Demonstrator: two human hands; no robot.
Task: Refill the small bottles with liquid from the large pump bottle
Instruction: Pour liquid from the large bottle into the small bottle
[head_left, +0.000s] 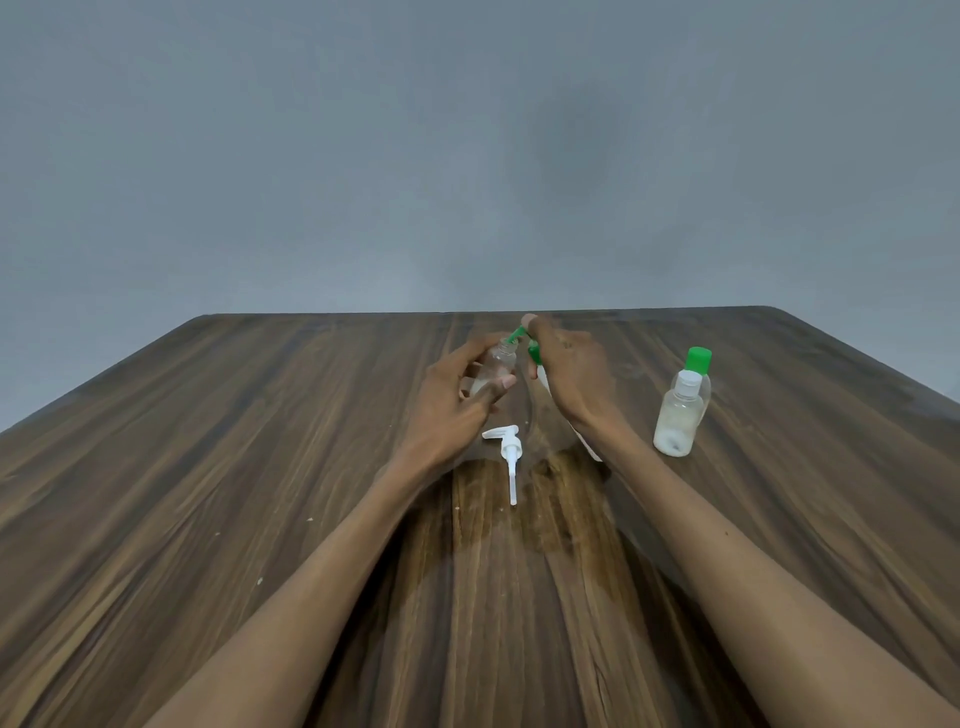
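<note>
My left hand (457, 395) grips a small clear uncapped bottle (498, 364) and holds it upright above the middle of the wooden table (208, 441). My right hand (566, 374) is curled over the green pump head (534, 352) of the large clear pump bottle (544, 387), with a finger on top and the thumb at the neck. The green spout (515, 335) reaches the small bottle's mouth. Most of the large bottle is see-through and partly hidden behind my right wrist.
A loose white pump (506, 452) lies flat on the table between my forearms. To the right stand two small capped bottles close together, one white-capped (678, 415) in front and one green-capped (698, 364) behind. A grey wall rises past the table's far edge.
</note>
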